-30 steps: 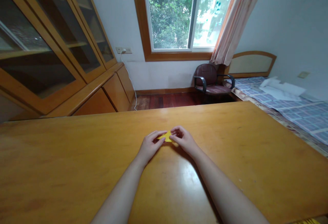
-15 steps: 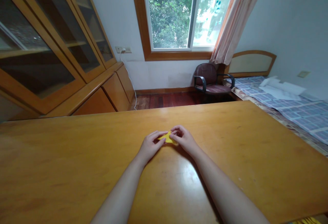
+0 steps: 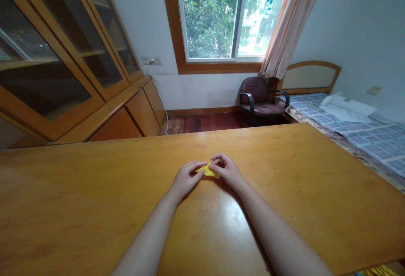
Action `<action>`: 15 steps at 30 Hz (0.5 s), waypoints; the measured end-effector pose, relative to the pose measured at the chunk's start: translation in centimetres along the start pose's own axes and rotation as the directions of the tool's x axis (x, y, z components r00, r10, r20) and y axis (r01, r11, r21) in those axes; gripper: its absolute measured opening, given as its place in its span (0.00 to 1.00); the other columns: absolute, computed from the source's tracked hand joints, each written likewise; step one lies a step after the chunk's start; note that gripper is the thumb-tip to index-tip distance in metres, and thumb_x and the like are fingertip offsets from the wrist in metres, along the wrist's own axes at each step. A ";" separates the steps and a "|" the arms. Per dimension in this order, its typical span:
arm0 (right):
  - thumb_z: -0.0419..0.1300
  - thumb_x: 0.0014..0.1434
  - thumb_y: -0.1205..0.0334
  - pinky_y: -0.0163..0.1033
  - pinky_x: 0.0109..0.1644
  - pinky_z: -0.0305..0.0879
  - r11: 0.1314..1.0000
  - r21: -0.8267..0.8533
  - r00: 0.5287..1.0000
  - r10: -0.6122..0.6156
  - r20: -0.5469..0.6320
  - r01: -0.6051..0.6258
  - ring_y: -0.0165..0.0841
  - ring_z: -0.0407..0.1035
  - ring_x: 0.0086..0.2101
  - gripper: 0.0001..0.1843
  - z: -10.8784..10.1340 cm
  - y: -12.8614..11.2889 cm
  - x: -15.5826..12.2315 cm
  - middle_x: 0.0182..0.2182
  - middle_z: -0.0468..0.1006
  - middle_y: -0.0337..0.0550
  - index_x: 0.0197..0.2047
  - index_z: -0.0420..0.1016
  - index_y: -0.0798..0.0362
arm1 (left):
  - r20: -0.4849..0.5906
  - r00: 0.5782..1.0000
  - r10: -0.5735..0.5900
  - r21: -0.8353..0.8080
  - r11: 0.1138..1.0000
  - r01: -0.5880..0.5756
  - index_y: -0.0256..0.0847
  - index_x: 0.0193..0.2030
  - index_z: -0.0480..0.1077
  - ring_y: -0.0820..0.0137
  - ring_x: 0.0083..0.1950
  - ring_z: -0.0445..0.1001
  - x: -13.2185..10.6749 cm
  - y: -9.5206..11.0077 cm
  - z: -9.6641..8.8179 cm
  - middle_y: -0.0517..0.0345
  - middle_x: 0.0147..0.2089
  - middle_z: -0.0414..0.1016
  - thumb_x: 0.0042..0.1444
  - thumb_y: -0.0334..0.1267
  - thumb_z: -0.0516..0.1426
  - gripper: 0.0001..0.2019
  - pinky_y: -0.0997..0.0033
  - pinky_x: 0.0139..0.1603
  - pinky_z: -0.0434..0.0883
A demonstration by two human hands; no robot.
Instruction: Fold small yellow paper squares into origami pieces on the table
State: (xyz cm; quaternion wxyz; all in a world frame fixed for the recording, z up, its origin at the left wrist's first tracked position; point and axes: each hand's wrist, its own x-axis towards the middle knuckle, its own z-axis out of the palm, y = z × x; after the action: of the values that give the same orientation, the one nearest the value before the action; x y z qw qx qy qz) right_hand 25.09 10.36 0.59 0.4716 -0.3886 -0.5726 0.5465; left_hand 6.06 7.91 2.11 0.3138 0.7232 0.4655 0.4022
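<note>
Between my two hands is a small yellow piece of folded paper (image 3: pixel 208 170), low over the wooden table (image 3: pixel 95 200). My left hand (image 3: pixel 187 178) pinches its left end between thumb and fingers. At the right end, my right hand (image 3: pixel 228 170) is closed on the paper too, with thumb and curled index finger meeting at its upper edge. The fingers cover both ends of the paper, so its full shape is hidden.
Beyond the table's far edge stands a maroon armchair (image 3: pixel 255 95) under the window. A bed (image 3: pixel 376 137) with white sheets on it lies to the right, and a glass-fronted cabinet (image 3: pixel 72 107) to the left. Something yellow (image 3: pixel 379 270) shows at the bottom right corner.
</note>
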 end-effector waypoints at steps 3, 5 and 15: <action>0.66 0.52 0.55 0.33 0.29 0.60 1.000 0.005 1.000 0.008 -0.001 -0.008 0.28 0.66 0.25 0.16 0.0 -0.1 0.0 0.27 0.74 0.34 0.40 0.69 0.52 | 0.005 1.000 -0.006 -0.001 1.000 0.006 0.43 0.48 0.77 0.66 0.44 0.77 0.0 0.1 0.0 0.52 0.45 0.79 0.58 0.36 0.57 0.13 0.69 0.44 0.73; 0.66 0.52 0.55 0.34 0.29 0.60 1.000 0.008 1.000 0.008 -0.001 -0.008 0.28 0.65 0.25 0.15 0.0 -0.2 -0.1 0.27 0.74 0.34 0.40 0.69 0.52 | 0.008 1.000 -0.005 0.002 1.000 0.005 0.43 0.48 0.77 0.66 0.44 0.77 0.0 0.0 0.0 0.53 0.45 0.79 0.58 0.36 0.57 0.12 0.70 0.44 0.73; 0.66 0.53 0.56 0.34 0.29 0.60 1.000 0.015 1.000 0.002 0.000 -0.002 0.28 0.65 0.24 0.15 0.0 -0.1 0.0 0.26 0.74 0.34 0.40 0.69 0.52 | 0.013 1.000 0.002 0.016 1.000 -0.003 0.44 0.48 0.76 0.66 0.45 0.76 -0.1 -0.3 0.0 0.54 0.45 0.79 0.59 0.36 0.57 0.12 0.70 0.45 0.72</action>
State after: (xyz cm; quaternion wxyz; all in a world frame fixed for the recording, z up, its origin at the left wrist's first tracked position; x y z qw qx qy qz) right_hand 25.14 10.33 0.67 0.4742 -0.3857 -0.5681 0.5511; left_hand 5.93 7.93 1.84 0.3106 0.7288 0.4658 0.3942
